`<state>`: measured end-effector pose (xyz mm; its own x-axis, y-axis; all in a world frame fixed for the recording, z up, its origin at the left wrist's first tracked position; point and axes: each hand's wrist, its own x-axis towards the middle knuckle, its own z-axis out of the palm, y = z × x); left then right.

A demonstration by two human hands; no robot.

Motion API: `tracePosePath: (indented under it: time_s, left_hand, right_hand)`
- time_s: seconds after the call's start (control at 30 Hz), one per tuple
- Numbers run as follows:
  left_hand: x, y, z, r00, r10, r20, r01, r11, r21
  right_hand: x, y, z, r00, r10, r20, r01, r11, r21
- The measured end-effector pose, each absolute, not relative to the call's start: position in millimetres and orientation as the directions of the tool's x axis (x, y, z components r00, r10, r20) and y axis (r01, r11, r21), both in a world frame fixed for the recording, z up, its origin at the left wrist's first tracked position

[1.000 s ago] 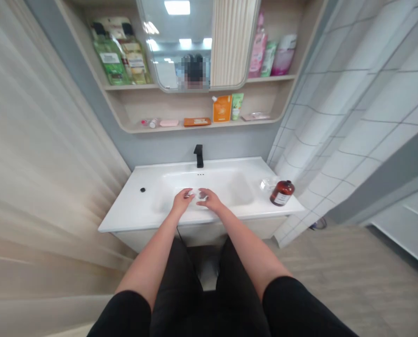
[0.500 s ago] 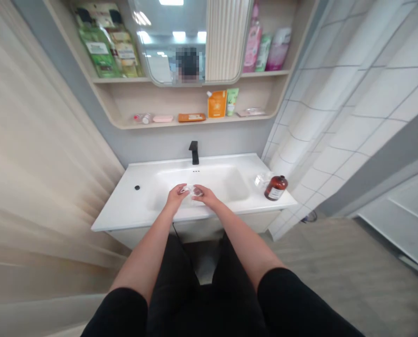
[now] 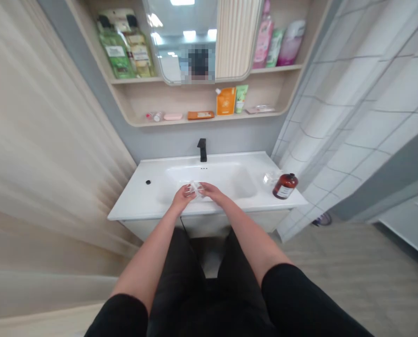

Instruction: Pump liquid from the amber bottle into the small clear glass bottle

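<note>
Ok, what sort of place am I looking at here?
Most likely a bathroom or washroom, perhaps a mock-up: there's a white washbasin with a black faucet, and a mirror above it, flanked by shelved bottles.

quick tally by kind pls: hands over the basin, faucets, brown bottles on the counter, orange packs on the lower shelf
Left hand and right hand: 2
Black faucet: 1
Brown bottle: 1
Orange pouch and flat orange pack: 2
Total: 6

Held piece clear, shiny, plastic-looking; basin smooth, glossy; faucet matt; bottle glossy, translucent.
</note>
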<state>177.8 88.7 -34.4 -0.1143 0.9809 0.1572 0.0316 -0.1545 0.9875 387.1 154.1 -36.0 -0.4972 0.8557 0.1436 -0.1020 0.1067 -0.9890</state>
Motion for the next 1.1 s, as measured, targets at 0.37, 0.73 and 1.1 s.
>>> tracePosePath:
  time_s: [0.37,0.73,1.1]
  left_hand:
    - [-6,28,2,-0.740,0.536,0.406,0.600,0.255,0.758]
    - [-5,45,-1,-0.680,0.546,0.488,0.673,0.203,0.711]
    - [107,51,-12,-0.254,0.886,0.388,0.432,-0.255,0.865]
  right_hand:
    - [385,161,-46,-0.451,0.886,0.108,0.000,0.121,-0.993]
    - [383,169,-56,-0.438,0.891,0.117,0.036,0.147,-0.988]
    - [388,156,-39,-0.461,0.856,0.232,-0.014,0.255,-0.967]
